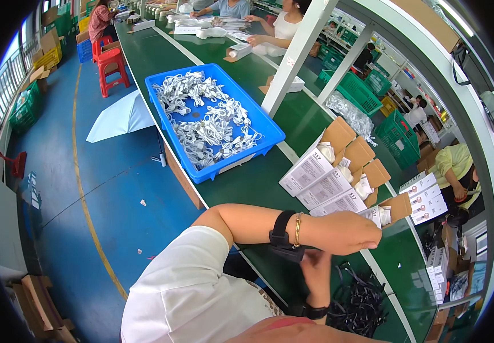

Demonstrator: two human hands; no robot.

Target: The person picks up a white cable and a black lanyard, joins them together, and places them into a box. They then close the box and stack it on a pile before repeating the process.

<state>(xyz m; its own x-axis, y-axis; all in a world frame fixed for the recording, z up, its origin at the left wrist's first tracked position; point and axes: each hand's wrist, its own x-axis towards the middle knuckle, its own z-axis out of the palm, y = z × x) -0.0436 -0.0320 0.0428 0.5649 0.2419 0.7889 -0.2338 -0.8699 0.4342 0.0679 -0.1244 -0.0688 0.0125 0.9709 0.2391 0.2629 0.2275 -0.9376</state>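
My left arm reaches across to the right, and my left hand (357, 233) is at the near end of a row of open white cartons (330, 186). Its back faces up and its fingers are mostly hidden, so any hold is unclear. Each carton has brown flaps raised and a white rounded item (344, 172) inside. Below my left wrist is my right hand (317, 271), smeared by motion and partly covered by the black wrist device (286, 248). A pile of black straps or cords (361, 303) lies beside it on the green table (258, 200).
A blue tray (274, 134) of bundled white cables (207, 123) stands farther up the table. White metal posts (298, 54) rise at the right. Closed white boxes (427, 200) stand near a person in yellow (455, 163). A pale blue umbrella (122, 118) juts out at the table's left edge.
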